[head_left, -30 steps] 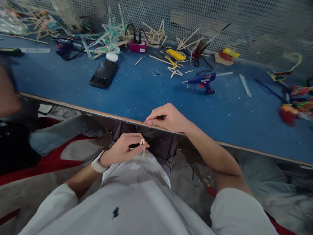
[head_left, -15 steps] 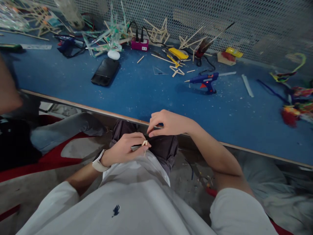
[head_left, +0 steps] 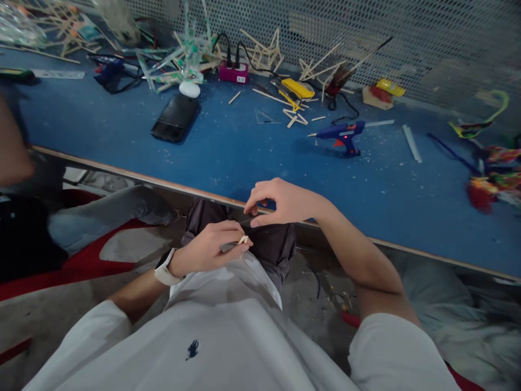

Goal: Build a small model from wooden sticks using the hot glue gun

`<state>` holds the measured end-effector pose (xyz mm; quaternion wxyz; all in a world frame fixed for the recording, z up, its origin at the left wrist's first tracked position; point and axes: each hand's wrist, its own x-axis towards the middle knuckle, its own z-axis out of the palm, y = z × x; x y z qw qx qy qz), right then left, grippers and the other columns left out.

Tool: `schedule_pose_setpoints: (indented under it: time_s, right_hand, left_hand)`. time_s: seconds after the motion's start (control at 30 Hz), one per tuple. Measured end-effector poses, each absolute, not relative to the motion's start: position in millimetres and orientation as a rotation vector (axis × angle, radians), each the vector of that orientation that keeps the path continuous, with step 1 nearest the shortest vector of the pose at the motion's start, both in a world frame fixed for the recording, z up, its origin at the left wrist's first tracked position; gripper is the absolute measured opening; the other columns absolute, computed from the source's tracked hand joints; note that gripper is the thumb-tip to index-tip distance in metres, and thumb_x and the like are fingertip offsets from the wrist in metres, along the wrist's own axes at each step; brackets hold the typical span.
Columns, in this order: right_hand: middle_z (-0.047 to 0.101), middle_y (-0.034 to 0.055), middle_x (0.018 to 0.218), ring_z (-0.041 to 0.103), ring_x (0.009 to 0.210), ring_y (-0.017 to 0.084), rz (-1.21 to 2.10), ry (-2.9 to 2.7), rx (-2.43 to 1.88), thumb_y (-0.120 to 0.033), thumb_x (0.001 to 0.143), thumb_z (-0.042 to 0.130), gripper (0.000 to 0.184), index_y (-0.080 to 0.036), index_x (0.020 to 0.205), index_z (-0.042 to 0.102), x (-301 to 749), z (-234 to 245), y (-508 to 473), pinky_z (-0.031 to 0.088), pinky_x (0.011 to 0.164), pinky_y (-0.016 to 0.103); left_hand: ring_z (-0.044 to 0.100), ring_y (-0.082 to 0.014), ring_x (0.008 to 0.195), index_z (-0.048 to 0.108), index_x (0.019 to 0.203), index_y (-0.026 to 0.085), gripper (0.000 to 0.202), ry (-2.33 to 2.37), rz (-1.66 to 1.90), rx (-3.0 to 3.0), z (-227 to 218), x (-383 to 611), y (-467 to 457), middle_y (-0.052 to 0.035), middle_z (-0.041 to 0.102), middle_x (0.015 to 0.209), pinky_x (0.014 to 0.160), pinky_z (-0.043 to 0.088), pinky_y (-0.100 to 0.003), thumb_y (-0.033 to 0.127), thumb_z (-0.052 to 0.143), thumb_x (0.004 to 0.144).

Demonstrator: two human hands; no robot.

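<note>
My left hand point(head_left: 211, 245), with a white watch point(head_left: 165, 269) on its wrist, is over my lap. Its thumb and fingers are closed on small pale wooden sticks point(head_left: 243, 239) that meet at an angle. A flat grey thing point(head_left: 228, 247) shows between thumb and fingers; I cannot make out what it is. My right hand point(head_left: 280, 202) hovers at the table's front edge, just above and right of the sticks. Its thumb and curled fingers are apart, with nothing visible held. Farther back on the table lies a blue glue gun point(head_left: 341, 134) with its red light lit.
The blue table point(head_left: 228, 157) bears a black phone-like case point(head_left: 176, 118), a small stick star point(head_left: 294, 118), a yellow tool point(head_left: 297, 89), a purple power adapter point(head_left: 233, 71) and a glue stick point(head_left: 412, 143). Stick structures point(head_left: 264, 53) line the mesh wall. Another person's arm point(head_left: 14, 144) is at left.
My right hand has risen slightly and its thumb and fingers have spread farther apart. My left hand has barely shifted, still gripping the sticks.
</note>
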<state>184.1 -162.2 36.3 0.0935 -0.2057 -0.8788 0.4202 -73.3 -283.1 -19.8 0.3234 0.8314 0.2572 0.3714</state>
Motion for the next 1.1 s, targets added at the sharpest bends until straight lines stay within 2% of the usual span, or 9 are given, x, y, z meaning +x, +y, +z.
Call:
schedule_pose_setpoints:
  time_s: [0.07, 0.17, 0.23, 0.3, 0.4, 0.7, 0.9, 1.1]
  right_hand:
    - [0.086, 0.0082, 0.104, 0.072, 0.101, 0.024, 1.182, -2.725, -0.603, -0.043, 0.096, 0.096, 0.029, -0.020, 0.112, 0.091, 181.8, 37.4, -165.5, 0.049, 0.092, 0.037]
    - [0.085, 0.0096, 0.108, 0.070, 0.105, 0.026, 1.103, -2.830, -0.602, -0.037, 0.100, 0.092, 0.019, -0.020, 0.109, 0.092, 176.6, 37.6, -170.9, 0.046, 0.091, 0.037]
    - [0.085, 0.0089, 0.105, 0.069, 0.102, 0.025, 1.100, -2.834, -0.577, -0.032, 0.106, 0.086, 0.013, -0.021, 0.104, 0.093, 174.1, 36.3, -172.2, 0.045, 0.090, 0.037]
    - [0.084, 0.0067, 0.095, 0.067, 0.096, 0.023, 1.124, -2.801, -0.551, -0.030, 0.109, 0.083, 0.016, -0.022, 0.099, 0.094, 173.5, 34.4, -171.0, 0.043, 0.087, 0.036]
    - [0.080, 0.0040, 0.083, 0.064, 0.086, 0.020, 1.159, -2.703, -0.553, -0.034, 0.108, 0.085, 0.018, -0.023, 0.096, 0.094, 175.9, 32.5, -166.8, 0.041, 0.081, 0.035]
    - [0.085, 0.0060, 0.091, 0.068, 0.084, 0.018, 1.218, -2.416, -0.595, -0.045, 0.105, 0.088, 0.026, -0.022, 0.094, 0.092, 184.8, 40.6, -157.3, 0.050, 0.080, 0.033]
    - [0.085, 0.0054, 0.090, 0.068, 0.082, 0.016, 1.188, -2.361, -0.621, -0.051, 0.104, 0.090, 0.032, -0.021, 0.092, 0.090, 191.5, 51.4, -153.2, 0.050, 0.077, 0.031]
    - [0.080, 0.0029, 0.086, 0.061, 0.073, 0.012, 1.171, -2.216, -0.613, -0.063, 0.100, 0.092, 0.044, -0.021, 0.090, 0.087, 202.0, 55.8, -146.5, 0.046, 0.070, 0.030]
  left_hand:
    - [0.081, -0.0180, 0.088, 0.082, 0.102, 0.016, 0.027, 0.669, 0.966, 2.183, -18.8, -73.5, -283.2, -0.0092, 0.083, 0.099, 0.082, 0.066, -0.028, 0.025, 0.065, 0.120]
    - [0.081, -0.0173, 0.089, 0.082, 0.102, 0.016, 0.025, 0.662, 0.989, 2.171, -17.2, -73.5, -283.6, -0.0084, 0.082, 0.098, 0.083, 0.066, -0.027, 0.024, 0.067, 0.120]
    - [0.081, -0.0174, 0.091, 0.082, 0.103, 0.017, 0.023, 0.655, 1.002, 2.169, -16.2, -73.2, -284.1, -0.0080, 0.082, 0.098, 0.084, 0.066, -0.027, 0.023, 0.068, 0.119]
    - [0.081, -0.0174, 0.091, 0.083, 0.105, 0.017, 0.020, 0.653, 1.004, 2.167, -15.0, -72.8, -284.6, -0.0079, 0.082, 0.099, 0.084, 0.066, -0.027, 0.022, 0.069, 0.118]
    - [0.081, -0.0172, 0.090, 0.083, 0.103, 0.016, 0.022, 0.652, 1.013, 2.157, -13.6, -72.9, -284.4, -0.0083, 0.082, 0.099, 0.083, 0.066, -0.026, 0.022, 0.069, 0.118]
    - [0.079, -0.0171, 0.086, 0.082, 0.106, 0.017, 0.021, 0.625, 0.982, 2.260, -8.9, -77.6, -271.3, -0.0082, 0.081, 0.098, 0.080, 0.064, -0.027, 0.022, 0.067, 0.119]
    - [0.077, -0.0189, 0.089, 0.081, 0.105, 0.017, 0.021, 0.563, 0.978, 2.372, -4.5, -77.1, -261.3, -0.0086, 0.081, 0.098, 0.081, 0.064, -0.029, 0.022, 0.066, 0.119]
    - [0.077, -0.0196, 0.090, 0.081, 0.108, 0.019, 0.018, 0.548, 0.935, 2.440, -0.8, -76.0, -249.7, -0.0075, 0.082, 0.100, 0.085, 0.063, -0.033, 0.021, 0.067, 0.119]
